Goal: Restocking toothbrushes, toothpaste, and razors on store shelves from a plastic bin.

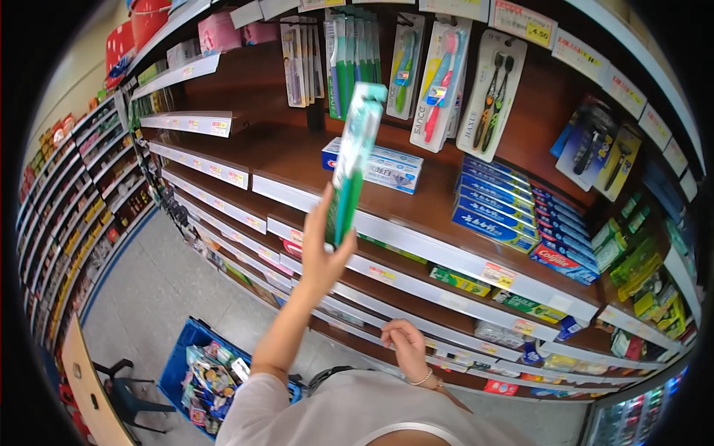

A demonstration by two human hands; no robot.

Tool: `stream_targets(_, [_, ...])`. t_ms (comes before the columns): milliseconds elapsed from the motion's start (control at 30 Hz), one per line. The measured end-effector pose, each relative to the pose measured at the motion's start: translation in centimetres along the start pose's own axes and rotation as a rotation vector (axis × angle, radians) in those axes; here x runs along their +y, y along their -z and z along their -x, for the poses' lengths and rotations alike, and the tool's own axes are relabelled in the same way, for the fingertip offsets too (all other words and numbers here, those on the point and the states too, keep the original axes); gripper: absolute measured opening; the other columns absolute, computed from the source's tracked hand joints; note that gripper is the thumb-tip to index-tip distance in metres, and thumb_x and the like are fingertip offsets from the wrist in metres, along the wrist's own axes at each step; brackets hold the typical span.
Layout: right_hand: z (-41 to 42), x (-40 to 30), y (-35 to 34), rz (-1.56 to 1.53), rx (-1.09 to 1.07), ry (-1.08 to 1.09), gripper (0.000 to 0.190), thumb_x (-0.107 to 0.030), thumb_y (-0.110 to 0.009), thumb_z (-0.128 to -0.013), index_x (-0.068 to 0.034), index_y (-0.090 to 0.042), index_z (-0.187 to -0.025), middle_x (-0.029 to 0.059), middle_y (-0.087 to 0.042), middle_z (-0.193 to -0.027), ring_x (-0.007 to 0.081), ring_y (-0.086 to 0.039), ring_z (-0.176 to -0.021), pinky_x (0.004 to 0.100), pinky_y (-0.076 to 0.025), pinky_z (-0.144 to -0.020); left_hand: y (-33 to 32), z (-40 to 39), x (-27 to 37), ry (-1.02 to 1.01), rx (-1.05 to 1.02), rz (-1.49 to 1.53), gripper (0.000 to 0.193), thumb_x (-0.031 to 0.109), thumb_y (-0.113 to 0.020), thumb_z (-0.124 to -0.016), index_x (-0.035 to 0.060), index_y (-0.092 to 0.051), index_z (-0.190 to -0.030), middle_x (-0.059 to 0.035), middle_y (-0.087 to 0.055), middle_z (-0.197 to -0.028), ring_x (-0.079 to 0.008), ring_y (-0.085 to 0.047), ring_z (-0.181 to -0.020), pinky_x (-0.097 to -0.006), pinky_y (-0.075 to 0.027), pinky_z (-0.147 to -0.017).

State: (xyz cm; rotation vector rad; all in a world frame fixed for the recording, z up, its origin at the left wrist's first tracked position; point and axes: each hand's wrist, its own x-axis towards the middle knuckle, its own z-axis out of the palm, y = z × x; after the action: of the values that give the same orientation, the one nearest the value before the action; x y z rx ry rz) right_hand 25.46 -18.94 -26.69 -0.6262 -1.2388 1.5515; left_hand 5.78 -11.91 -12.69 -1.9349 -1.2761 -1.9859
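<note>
My left hand (323, 245) grips the lower end of a packaged green toothbrush (348, 189), which stands nearly upright in front of the shelf. Its clear and pale green top is blurred. Behind it, a blue and white toothpaste box (393, 167) lies on the brown shelf board (290, 150), partly covered by the pack. Green packaged toothbrushes (354, 67) hang on a hook just above. Down near my body, my right hand (407, 345) has its fingers loosely curled and shows nothing in them. A bracelet circles that wrist.
More carded toothbrushes (443, 83) and razors (585, 145) hang to the right. Stacked toothpaste boxes (493, 203) sit below them. On the floor, a blue crate (181, 357) holds mixed packaged goods, beside a dark chair (131, 396) and a wooden tabletop (92, 384).
</note>
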Motion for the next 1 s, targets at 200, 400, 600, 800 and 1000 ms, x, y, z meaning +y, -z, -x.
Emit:
stream_targets(200, [3.9,-0.4,0.9,-0.054,0.003,-0.023,0.015,-0.006,-0.045,-0.091,0.001,-0.057,-0.095,0.0048,-0.057,-0.081,0.0092,-0.051,-0.071,0.0214,-0.043,-0.066,-0.9,-9.6,0.8,-0.073,0.074,-0.041,0.057,0.004,-0.057,-0.078,0.0030,-0.039,-0.131,-0.0167,-0.050,-0.118,-0.0233,-0.050,-0.106,-0.0314,-0.039,-0.091])
stream_targets(400, [6.2,-1.5,2.0,-0.070,0.043,0.012,0.014,-0.005,-0.044,-0.091,0.001,-0.057,-0.095,0.0047,-0.057,-0.080,0.0093,-0.051,-0.070,0.0215,-0.042,-0.066,-2.7,-12.7,1.3,-0.111,0.125,-0.059,0.055,0.010,-0.057,-0.078,0.0000,-0.040,-0.129,-0.0199,-0.051,-0.111,-0.0282,-0.052,-0.100,-0.0341,-0.041,-0.087])
stream_targets(600, [7.6,-1.8,2.5,-0.081,0.023,0.002,0.014,-0.005,-0.044,-0.091,0.000,-0.057,-0.095,0.0047,-0.056,-0.080,0.0096,-0.051,-0.071,0.0216,-0.042,-0.066,-2.3,-12.6,1.6,-0.135,0.127,-0.059,0.056,0.012,-0.058,-0.080,-0.0013,-0.037,-0.130,-0.0199,-0.050,-0.110,-0.0280,-0.051,-0.101,-0.0333,-0.040,-0.088])
stream_targets(800, [7.7,-1.9,2.9,-0.072,0.011,-0.024,0.012,-0.006,-0.045,-0.091,0.000,-0.055,-0.094,0.0067,-0.056,-0.079,0.0119,-0.051,-0.071,0.0240,-0.042,-0.065,-2.1,-14.7,1.6,-0.096,0.022,-0.157,0.057,0.019,-0.063,-0.079,0.0000,-0.042,-0.128,-0.0217,-0.051,-0.120,-0.0290,-0.050,-0.111,-0.0337,-0.037,-0.094])
stream_targets(1000, [7.7,-2.2,3.9,-0.071,0.040,0.002,0.014,-0.004,-0.044,-0.090,0.000,-0.056,-0.095,0.0053,-0.057,-0.080,0.0098,-0.051,-0.070,0.0220,-0.043,-0.065,-5.3,-17.1,-1.2,-0.068,-0.045,-0.200,0.063,0.022,-0.065,-0.077,-0.0017,-0.039,-0.129,-0.0213,-0.051,-0.122,-0.0301,-0.050,-0.113,-0.0339,-0.038,-0.094])
